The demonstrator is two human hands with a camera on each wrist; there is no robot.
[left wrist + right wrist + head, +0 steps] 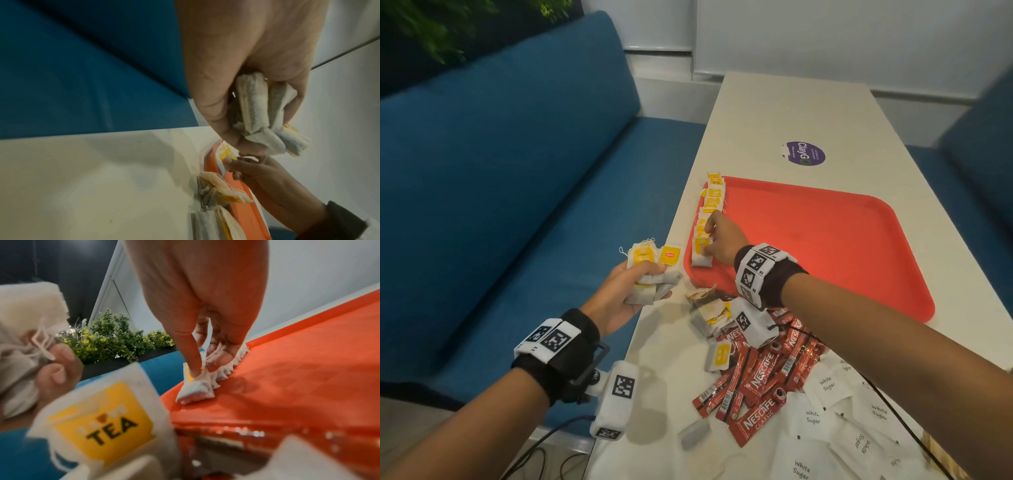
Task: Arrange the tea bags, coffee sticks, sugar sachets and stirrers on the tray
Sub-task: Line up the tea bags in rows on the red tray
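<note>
Tea bags are the step in hand here, and the right hand (722, 240) is down on the red tray (825, 246), index finger and thumb closed on the nearest tea bag (701, 255) of a row (710, 205) that runs up the tray's left edge. In the right wrist view that fingertip (195, 369) presses on the bag's yellow tag while the other fingers curl behind it, so the bag looks pinned in place rather than lifted. The left hand (626, 291) hovers just off the table edge, over the blue bench (500, 171), fingers wrapped tight round a bunch of tea bags (650, 270), tags sticking up. More loose bags (709, 315) lie on the table (808, 109) just below the tray's near corner. Coffee sticks (760, 380) sit in a red heap nearer the person, sugar sachets (835, 411) spread white beside them, all off the tray. Stirrers, I can't make out any.

My read: early going, one item type under way and the rest untouched. The next move probably calls for letting go of the placed bag without dragging it, then drawing a single bag from the left bunch, and those strings could tangle and pull two out together. The row has reached the near corner, so a fresh one would likely need to start beside it
</note>
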